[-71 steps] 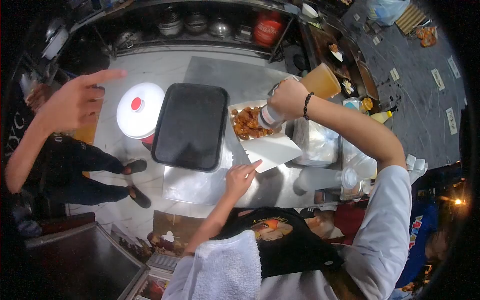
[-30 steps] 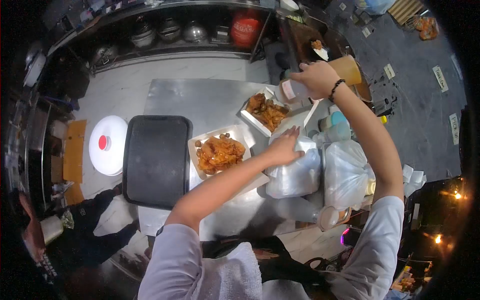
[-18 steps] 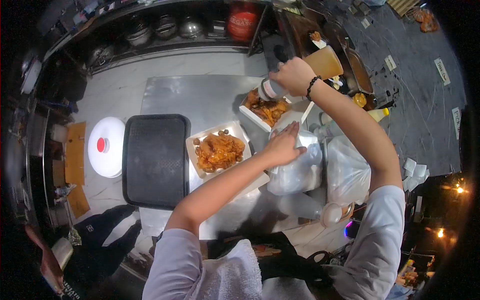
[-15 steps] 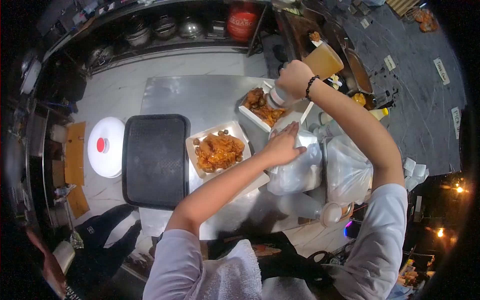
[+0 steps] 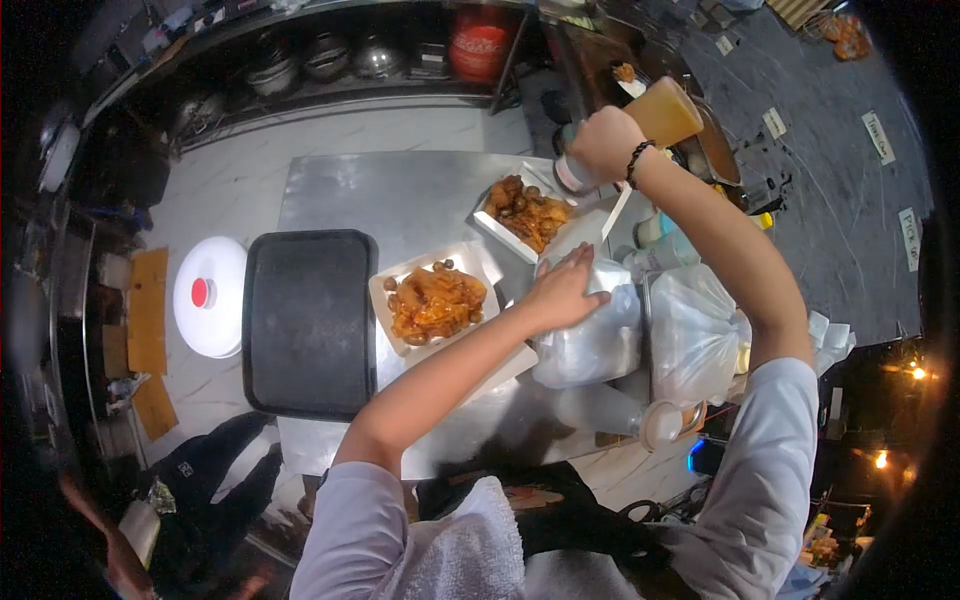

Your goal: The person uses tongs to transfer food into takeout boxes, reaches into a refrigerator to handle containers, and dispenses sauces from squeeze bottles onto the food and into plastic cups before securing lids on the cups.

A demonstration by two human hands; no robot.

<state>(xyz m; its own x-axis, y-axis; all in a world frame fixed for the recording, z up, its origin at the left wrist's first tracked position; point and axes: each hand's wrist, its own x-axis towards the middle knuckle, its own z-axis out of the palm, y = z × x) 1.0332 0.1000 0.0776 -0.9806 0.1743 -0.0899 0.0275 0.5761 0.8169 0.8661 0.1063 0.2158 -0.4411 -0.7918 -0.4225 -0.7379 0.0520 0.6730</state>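
My right hand (image 5: 605, 146) is wrapped round a sauce bottle (image 5: 668, 112) with yellowish-brown contents. The bottle is tilted, its pale cap end low beside the far takeout box (image 5: 506, 238), which holds fried chicken (image 5: 528, 212) and small round brown pieces. My left hand (image 5: 565, 292) lies with fingers spread at the box's raised lid flap and a clear plastic-wrapped stack (image 5: 590, 345); which one bears its weight I cannot tell. Left of that hand, a second open box (image 5: 385, 325) holds sauce-coated chicken (image 5: 437, 303) with similar round pieces.
A black tray (image 5: 310, 325) lies on the metal table (image 5: 330, 185), beside a white lid with a red knob (image 5: 208, 297). At right are a tied plastic bag (image 5: 695, 330), several bottles and a dark counter (image 5: 830, 200) with paper labels. Another person's arm (image 5: 105, 530) shows at lower left.
My right hand has drawn the bottle slightly up and right, so its cap end has left the food and more chicken shows. My left hand has hardly moved.
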